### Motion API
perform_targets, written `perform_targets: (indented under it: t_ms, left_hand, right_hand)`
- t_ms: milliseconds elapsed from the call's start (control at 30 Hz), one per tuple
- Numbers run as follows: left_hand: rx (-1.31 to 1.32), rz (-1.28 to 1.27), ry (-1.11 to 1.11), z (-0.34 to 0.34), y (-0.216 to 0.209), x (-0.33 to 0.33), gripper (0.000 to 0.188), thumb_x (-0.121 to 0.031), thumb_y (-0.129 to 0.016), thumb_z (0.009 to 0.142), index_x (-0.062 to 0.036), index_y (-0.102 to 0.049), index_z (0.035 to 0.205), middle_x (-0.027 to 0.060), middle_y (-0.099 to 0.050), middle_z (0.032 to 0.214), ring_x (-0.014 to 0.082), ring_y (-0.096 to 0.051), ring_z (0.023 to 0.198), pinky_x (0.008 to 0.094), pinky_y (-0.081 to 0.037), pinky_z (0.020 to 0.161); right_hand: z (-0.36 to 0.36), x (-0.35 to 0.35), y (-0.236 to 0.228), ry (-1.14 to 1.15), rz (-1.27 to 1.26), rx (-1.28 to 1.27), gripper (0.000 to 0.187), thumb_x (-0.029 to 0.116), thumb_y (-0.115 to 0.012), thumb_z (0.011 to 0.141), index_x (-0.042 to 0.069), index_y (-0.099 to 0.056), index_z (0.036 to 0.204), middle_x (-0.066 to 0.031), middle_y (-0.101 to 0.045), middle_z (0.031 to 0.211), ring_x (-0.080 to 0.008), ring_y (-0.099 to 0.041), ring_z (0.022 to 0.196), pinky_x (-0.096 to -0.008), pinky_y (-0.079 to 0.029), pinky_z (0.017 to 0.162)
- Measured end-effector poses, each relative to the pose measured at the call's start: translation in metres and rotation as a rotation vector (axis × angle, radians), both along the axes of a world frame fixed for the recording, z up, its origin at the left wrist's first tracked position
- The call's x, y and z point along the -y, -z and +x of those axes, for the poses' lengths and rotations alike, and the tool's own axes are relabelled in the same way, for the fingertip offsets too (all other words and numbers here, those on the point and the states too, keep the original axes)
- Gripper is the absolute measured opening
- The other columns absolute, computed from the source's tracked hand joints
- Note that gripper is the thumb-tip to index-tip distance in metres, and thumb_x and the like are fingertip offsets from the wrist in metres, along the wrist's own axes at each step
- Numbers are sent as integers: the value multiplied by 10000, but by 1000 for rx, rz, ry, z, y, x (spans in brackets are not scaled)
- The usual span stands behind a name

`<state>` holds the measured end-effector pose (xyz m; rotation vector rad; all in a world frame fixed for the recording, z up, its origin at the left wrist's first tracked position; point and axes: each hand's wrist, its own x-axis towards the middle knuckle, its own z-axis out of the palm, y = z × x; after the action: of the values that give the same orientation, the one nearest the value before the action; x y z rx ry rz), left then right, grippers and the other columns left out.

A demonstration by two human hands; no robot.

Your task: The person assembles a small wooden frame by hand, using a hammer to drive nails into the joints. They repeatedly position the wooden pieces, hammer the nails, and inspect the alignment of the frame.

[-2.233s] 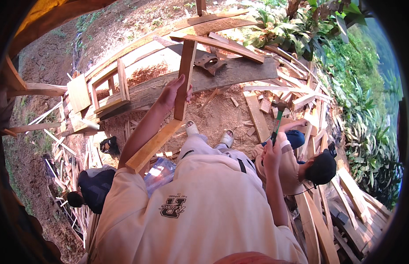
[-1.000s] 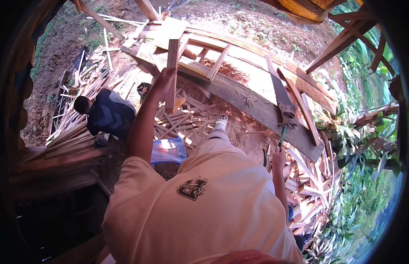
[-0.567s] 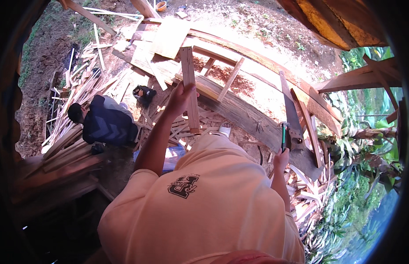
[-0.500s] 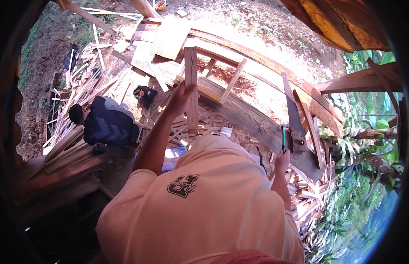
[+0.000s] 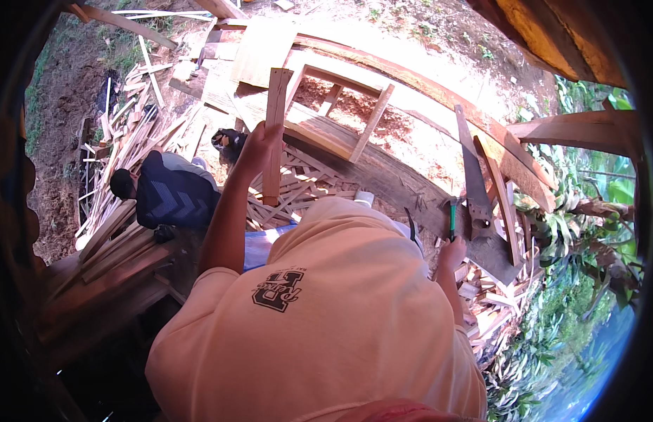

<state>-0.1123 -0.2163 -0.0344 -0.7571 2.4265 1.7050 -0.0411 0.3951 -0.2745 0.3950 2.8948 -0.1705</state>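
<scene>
My left hand (image 5: 256, 149) grips a short wooden plank (image 5: 275, 119), held upright in front of me above a pile of wood offcuts. My right hand (image 5: 451, 252) is closed around a thin green-handled tool (image 5: 452, 216) pointing up, close to the thick dark workbench plank (image 5: 382, 176). A handsaw (image 5: 472, 184) lies on that plank just right of my right hand. My pale shirt (image 5: 326, 316) fills the lower middle and hides my legs.
Another person in a dark patterned top (image 5: 173, 197) crouches at my left among wood slats (image 5: 133, 141). A wooden frame (image 5: 340, 116) rests on the bench ahead. Scrap wood (image 5: 491, 302) lies at right, beams (image 5: 586, 130) above green plants.
The view swung left and then settled. My left hand kept hold of the plank and raised it slightly. My right hand still holds the green tool beside the saw.
</scene>
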Motion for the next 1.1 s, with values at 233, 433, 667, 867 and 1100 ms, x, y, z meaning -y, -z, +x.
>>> perform_targets:
  t_ms: [233, 433, 667, 867, 1100]
  left_hand:
    - [-35, 125, -161, -15, -15, 0, 350, -375, -655, 1069, -38, -608, 1151, 26, -667, 824, 103, -641, 717, 278, -513, 667]
    - [-53, 38, -83, -29, -46, -12, 377, -322, -776, 990, -20, -617, 1151, 32, -674, 860, 113, -638, 730, 276, -511, 678]
    - [-197, 41, -46, -34, -87, -10, 280, -143, -717, 887, -28, -619, 1122, 38, -642, 851, 139, -630, 714, 285, -510, 653]
    - [-98, 527, 154, -77, -91, 12, 186, -236, -643, 954, -59, -591, 969, 26, -575, 781, 118, -527, 580, 278, -430, 555]
    - [59, 380, 498, -148, -74, 8, 313, -374, -642, 1023, -73, -580, 962, 27, -571, 770, 124, -540, 591, 293, -450, 563]
  right_hand:
    - [-8, -12, 2, -11, -52, 40, 322, 199, -789, 906, 39, -631, 1137, -166, -689, 1129, -394, -671, 1102, -505, -562, 893]
    - [-29, -10, -33, -4, -84, -105, 365, 175, -791, 899, 24, -635, 1192, -194, -691, 1112, -399, -677, 1059, -501, -549, 893]
    - [-105, 96, -131, -126, -670, -203, 383, 180, -809, 912, 22, -656, 1226, -161, -715, 1120, -306, -694, 1047, -429, -549, 929]
    - [-126, 232, -220, -889, -868, -39, 717, 303, -863, 895, 71, -536, 1489, -189, -675, 1343, -360, -645, 1253, -462, -507, 1062]
    - [-96, 297, -190, -887, -1081, 773, 502, 350, -764, 979, 33, -585, 1325, -214, -694, 1175, -367, -674, 1097, -466, -508, 959]
